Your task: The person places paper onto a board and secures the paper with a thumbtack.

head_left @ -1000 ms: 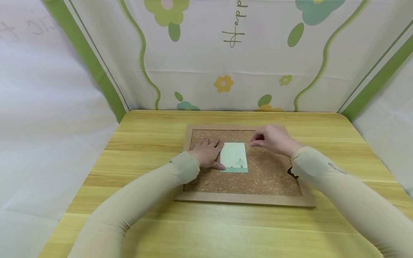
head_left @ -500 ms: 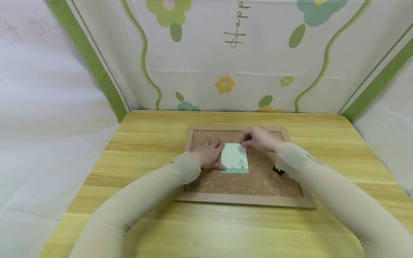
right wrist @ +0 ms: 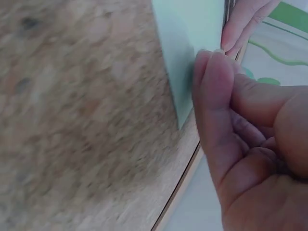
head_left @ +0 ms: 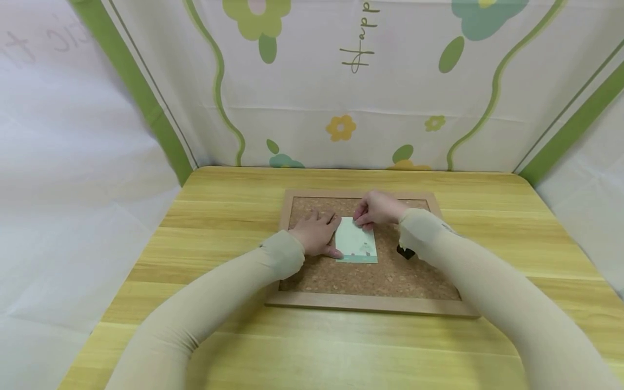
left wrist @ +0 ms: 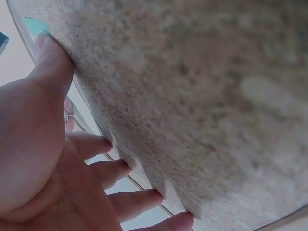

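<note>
A pale green paper note (head_left: 357, 241) with a darker green strip along its near edge lies on a framed cork board (head_left: 336, 279). My left hand (head_left: 317, 234) rests spread at the note's left side, its thumb on the lower left corner; in the left wrist view the fingertips (left wrist: 156, 195) touch the cork. Over the note's upper part, my right hand (head_left: 379, 208) holds thumb and forefinger pinched together. A tiny pale thing (right wrist: 220, 51) shows at those fingertips in the right wrist view; the rest of it is hidden, so its kind is unclear.
The board's wooden frame (head_left: 370, 303) forms a low raised border on the wooden table (head_left: 312, 346). Behind stands a white cloth (head_left: 292, 86) with printed flowers. A small black piece (head_left: 405, 252) sits under the right cuff.
My right hand has moved left from beside the note, past its upper right corner, to its upper part, fingers still pinched. The left hand stays in place on the board and note.
</note>
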`<state>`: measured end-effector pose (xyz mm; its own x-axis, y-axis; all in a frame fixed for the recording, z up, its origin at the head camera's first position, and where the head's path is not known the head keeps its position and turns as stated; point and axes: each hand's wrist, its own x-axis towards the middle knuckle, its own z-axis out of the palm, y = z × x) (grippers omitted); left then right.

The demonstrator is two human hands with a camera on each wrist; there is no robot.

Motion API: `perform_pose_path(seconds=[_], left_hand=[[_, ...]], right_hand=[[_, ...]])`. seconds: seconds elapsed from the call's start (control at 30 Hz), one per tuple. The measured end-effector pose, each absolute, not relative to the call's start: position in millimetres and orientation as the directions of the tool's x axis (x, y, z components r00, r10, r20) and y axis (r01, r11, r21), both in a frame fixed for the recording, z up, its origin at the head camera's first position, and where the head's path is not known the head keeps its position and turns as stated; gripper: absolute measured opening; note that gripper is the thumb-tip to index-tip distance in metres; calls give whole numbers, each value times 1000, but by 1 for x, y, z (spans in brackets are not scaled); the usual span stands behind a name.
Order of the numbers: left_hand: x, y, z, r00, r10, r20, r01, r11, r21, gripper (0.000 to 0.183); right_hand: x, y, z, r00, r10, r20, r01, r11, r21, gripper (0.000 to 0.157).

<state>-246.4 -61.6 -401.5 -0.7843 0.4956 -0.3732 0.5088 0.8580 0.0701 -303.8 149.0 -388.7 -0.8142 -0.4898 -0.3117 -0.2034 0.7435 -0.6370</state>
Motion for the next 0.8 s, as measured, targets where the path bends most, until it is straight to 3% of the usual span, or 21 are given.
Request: perform_pose_path(seconds=[0.53,0.8], left_hand=[[-245,-62,-397,-780,499,-378,505,858,91,102],[-244,-61,-397,-784,495,-374,508,859,70,100]], right_hand=[[-312,128,-375,-769,-459,-445,-191,829,-525,5],[-319,119,-373,-739,-404,-539,-109,861,-497,6]])
